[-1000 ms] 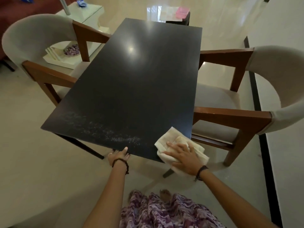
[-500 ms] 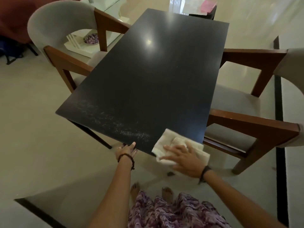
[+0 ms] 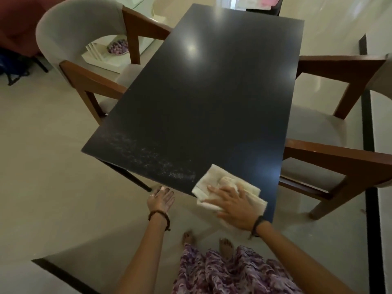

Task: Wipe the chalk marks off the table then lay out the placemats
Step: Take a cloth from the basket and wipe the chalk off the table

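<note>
**Cloth at near edge, chalk beside it**

R hand (image 3: 234, 205) lies flat, fingers spread, pressing a cream cloth (image 3: 214, 180) on the black table (image 3: 212, 98) at its near edge. Chalk marks (image 3: 148, 158) smear the near-left corner, just left of cloth. L hand (image 3: 161, 198) touches table edge w/ fingers relaxed, holding nothing. Armchairs flank both sides: left chair (image 3: 84, 35), right chair (image 3: 339, 153), arms tucked close to tabletop.

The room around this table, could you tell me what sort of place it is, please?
Probably a home dining area: a dark dining table, upholstered wooden armchairs on either side, and polished floor tiles.
</note>
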